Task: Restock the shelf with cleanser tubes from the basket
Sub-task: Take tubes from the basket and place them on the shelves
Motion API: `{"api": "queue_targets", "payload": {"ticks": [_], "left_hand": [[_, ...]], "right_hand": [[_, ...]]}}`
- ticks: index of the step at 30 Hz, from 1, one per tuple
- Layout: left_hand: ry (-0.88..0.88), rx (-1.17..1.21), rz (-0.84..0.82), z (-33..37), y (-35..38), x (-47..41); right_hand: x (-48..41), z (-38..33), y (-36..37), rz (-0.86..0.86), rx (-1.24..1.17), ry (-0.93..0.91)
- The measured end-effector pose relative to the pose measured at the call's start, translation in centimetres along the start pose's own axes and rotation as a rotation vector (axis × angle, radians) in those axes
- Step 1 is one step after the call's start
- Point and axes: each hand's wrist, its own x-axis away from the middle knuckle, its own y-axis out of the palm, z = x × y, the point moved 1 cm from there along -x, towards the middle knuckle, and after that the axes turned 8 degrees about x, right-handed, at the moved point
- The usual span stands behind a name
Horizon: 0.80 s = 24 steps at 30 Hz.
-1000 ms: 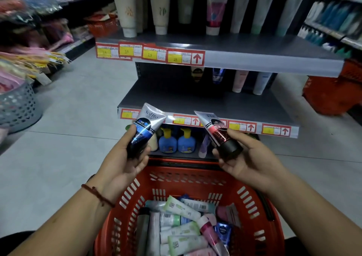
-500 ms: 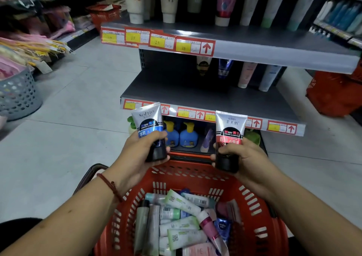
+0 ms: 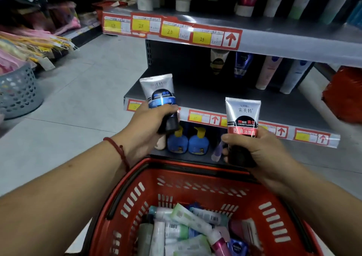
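My left hand (image 3: 146,126) grips a blue-and-white cleanser tube (image 3: 159,91) upright by its black cap end, at the front left edge of the middle shelf (image 3: 195,97). My right hand (image 3: 254,150) grips a red-and-white cleanser tube (image 3: 242,116) upright, just in front of that shelf's price-tag strip. Below both hands sits the red basket (image 3: 195,179), holding several mixed tubes (image 3: 188,228). Several tubes (image 3: 268,71) stand at the back right of the middle shelf.
An upper shelf (image 3: 274,30) with tall tubes overhangs the middle one. Two blue pump bottles (image 3: 188,142) stand on the bottom shelf. A grey perforated bin (image 3: 17,91) is on the floor at left, a red basket (image 3: 344,95) at right.
Both hands have risen and moved forward toward the middle shelf. The tubes, first tilted, now stand upright, the left one higher and nearer the shelf edge.
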Motion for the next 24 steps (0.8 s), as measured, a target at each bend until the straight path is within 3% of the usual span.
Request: {"api": "queue_targets", "payload": {"ticks": [9,24], "left_hand": [[0.086,-0.272,-0.155,2.0,2.6,-13.0],[0.323,-0.504,-0.100,0.2,3.7,-23.4]], "right_hand": [[-8.4,-1.5,2.1,0.091,-0.024,-0.098],[-13.7,-0.1,2.9,0.237,0.096,-0.211]]}}
